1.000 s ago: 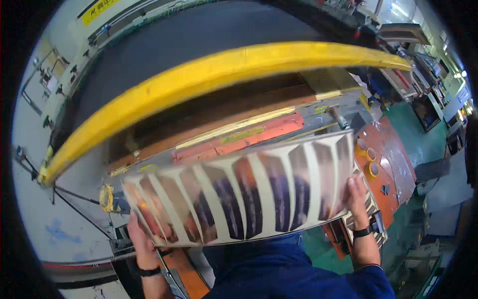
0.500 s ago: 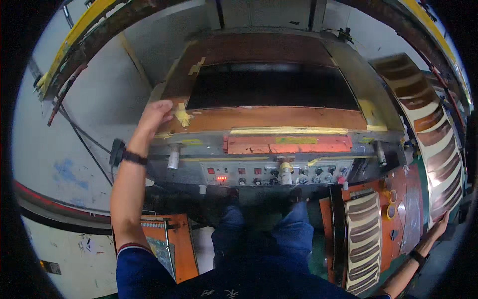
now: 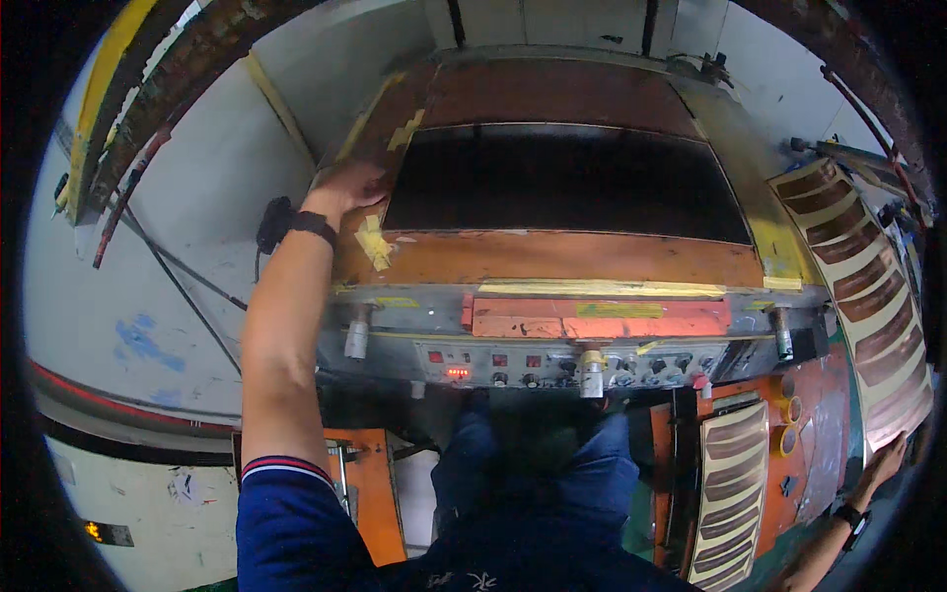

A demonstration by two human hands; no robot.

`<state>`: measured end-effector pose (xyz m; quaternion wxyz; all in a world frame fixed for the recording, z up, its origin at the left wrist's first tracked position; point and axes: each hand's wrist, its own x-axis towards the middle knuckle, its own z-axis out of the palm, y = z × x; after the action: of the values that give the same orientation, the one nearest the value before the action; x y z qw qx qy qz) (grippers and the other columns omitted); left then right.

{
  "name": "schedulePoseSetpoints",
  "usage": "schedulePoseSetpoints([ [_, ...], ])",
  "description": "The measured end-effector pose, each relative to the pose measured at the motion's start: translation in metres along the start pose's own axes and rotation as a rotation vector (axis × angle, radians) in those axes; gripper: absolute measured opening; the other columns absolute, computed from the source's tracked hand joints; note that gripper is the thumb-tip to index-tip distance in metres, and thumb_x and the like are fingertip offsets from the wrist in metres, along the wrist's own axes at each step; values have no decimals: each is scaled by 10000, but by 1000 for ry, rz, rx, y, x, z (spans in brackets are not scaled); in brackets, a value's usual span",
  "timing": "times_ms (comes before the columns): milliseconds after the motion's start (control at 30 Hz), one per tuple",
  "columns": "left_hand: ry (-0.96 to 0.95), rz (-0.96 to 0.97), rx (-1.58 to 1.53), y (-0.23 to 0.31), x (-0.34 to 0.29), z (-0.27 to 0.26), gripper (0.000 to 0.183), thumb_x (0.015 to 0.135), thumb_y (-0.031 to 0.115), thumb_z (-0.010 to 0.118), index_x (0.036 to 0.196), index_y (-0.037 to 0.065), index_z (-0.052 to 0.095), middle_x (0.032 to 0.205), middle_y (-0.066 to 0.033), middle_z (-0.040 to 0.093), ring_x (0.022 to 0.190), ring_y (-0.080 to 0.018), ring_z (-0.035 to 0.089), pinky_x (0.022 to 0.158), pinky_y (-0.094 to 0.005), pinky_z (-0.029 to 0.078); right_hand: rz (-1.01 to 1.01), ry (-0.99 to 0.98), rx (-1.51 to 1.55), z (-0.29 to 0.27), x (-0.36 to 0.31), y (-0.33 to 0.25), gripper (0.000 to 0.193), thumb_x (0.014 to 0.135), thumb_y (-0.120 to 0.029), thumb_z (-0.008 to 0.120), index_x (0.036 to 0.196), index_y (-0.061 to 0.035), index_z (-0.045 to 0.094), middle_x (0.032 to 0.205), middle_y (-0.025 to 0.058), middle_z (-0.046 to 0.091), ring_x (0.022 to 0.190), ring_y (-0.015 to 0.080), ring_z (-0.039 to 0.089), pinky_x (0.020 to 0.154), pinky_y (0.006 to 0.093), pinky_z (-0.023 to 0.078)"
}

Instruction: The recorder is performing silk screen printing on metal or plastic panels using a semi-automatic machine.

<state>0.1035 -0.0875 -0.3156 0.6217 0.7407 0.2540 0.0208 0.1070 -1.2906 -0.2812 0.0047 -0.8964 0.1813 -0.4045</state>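
Observation:
My left hand (image 3: 351, 187) is over the orange-brown bed (image 3: 523, 259) of a machine, at the left edge of a flat black panel (image 3: 562, 183). Its fingers are bent and close together; whether they pinch anything is hidden. A piece of yellow tape (image 3: 374, 244) lies just below this hand. Out at the far right, my right hand (image 3: 888, 462) grips the near end of a long sheet (image 3: 883, 340) with cream and brown, wavy bands. The sheet is tilted and runs away along the machine's right side.
Knobs, switches and a red display fill the control panel (image 3: 582, 365) on the machine's front. A second banded sheet (image 3: 732, 493) rests at lower right, near yellow tape rolls (image 3: 786, 440) on an orange-red table (image 3: 824, 434). A frame bar (image 3: 178, 94) arches overhead at upper left.
My left hand has moved right and farther in, from the bed's left edge to the black panel's edge. The right hand, still holding the banded sheet, sits slightly lower in view.

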Motion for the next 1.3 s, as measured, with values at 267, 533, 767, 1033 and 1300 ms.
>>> schedulePoseSetpoints([
  [267,150,63,391,-4,29,19,80,869,194,561,861,118,535,710,-14,479,618,-128,458,563,-270,433,-153,59,-179,-4,-9,13,402,978,-201,375,1306,1,491,1314,195,522,1179,345,519,987,379,405],
  [533,392,179,-354,-14,-59,49,311,925,151,512,1174,-30,555,1158,-123,591,1018,-210,566,865,-345,482,292,-17,703,-14,-16,55,385,978,-175,466,1280,60,511,1276,124,553,1120,217,538,979,306,397],
  [767,591,447,-393,-94,-266,-42,194,937,134,496,1042,14,606,1017,-57,631,962,-165,585,855,-320,473,360,-237,1064,6,-69,40,389,1012,-141,378,1353,30,452,1323,101,512,1170,182,505,1013,285,379],
  [1033,1067,348,-326,-200,-516,-165,332,944,175,489,1223,4,545,1188,-123,597,1062,-250,568,927,-388,452,254,-844,1338,60,-24,-298,314,979,-349,483,962,-80,645,743,-23,581,598,62,522,525,206,400],
  [1300,1349,183,-167,-202,-639,-182,277,972,146,429,1170,-12,542,1114,-154,621,1007,-254,602,884,-365,490,-76,-567,1150,128,-22,-570,272,949,-250,471,945,-70,675,792,25,620,721,99,554,632,250,437],
])
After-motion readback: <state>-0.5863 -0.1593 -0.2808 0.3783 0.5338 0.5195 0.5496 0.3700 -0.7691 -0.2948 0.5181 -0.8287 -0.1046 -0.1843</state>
